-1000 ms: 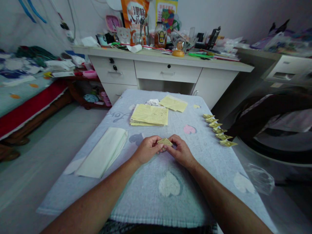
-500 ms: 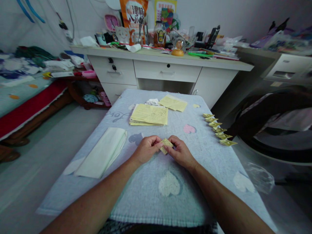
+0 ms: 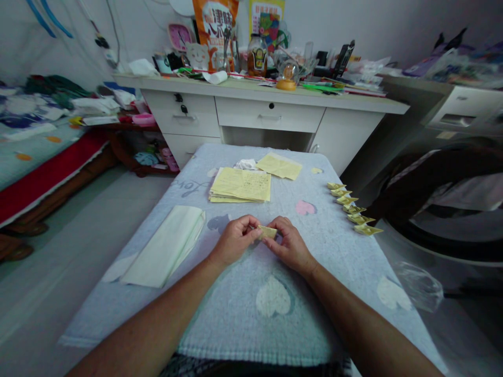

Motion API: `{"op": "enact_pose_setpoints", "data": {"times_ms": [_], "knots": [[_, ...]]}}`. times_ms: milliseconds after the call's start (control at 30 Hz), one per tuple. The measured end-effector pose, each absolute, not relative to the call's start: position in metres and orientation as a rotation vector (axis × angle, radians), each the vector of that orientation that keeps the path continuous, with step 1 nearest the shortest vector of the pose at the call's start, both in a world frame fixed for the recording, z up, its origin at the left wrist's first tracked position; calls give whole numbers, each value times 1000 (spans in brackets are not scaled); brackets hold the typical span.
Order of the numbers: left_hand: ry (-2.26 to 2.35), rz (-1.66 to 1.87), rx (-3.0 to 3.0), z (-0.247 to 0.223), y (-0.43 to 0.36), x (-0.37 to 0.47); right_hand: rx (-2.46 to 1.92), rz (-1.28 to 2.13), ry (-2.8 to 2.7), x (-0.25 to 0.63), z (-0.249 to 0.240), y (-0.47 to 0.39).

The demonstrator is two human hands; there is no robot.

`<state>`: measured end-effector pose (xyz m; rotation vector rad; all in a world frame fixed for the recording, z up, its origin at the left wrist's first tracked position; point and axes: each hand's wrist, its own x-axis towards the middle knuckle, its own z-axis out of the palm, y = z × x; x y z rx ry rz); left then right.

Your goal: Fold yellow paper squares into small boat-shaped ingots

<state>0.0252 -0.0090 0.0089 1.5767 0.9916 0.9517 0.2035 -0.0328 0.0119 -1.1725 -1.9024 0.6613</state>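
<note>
A small folded piece of yellow paper (image 3: 268, 232) is pinched between my two hands over the middle of the cloth-covered table (image 3: 236, 309). My left hand (image 3: 238, 238) grips its left end with thumb and fingers. On the other end, my right hand (image 3: 288, 242) holds it the same way, its fingertips partly hidden behind the paper. Beyond my hands lies a stack of yellow paper sheets (image 3: 240, 184), with more loose yellow sheets (image 3: 280, 166) behind it. Several folded yellow paper boats (image 3: 354, 209) stand in a row along the right edge.
A folded pale green-white sheet (image 3: 165, 246) lies left of my arms. Crumpled white tissue (image 3: 246, 164) sits behind the stack. A white desk (image 3: 271, 107) crowded with jars and bags stands at the far side, a front-loading washing machine (image 3: 451, 118) at right, a bed (image 3: 43, 173) at left.
The yellow paper showed as a flat diamond between my fingers; now it appears as a narrower, roughly half-height shape. My hands have shifted only slightly. Everything else stays in place.
</note>
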Motion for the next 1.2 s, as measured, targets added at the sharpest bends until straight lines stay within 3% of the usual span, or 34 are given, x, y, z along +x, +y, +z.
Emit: {"op": "enact_pose_setpoints", "data": {"times_ms": [167, 467, 1200], "knots": [[951, 957, 1505, 11, -10, 29, -1205, 618, -1850, 205, 10, -33], [1012, 994, 2168, 4, -13, 29, -1368, 182, -2171, 206, 6, -28], [1130, 685, 2499, -2, -12, 14, -1335, 413, -2266, 213, 3, -31]]}}
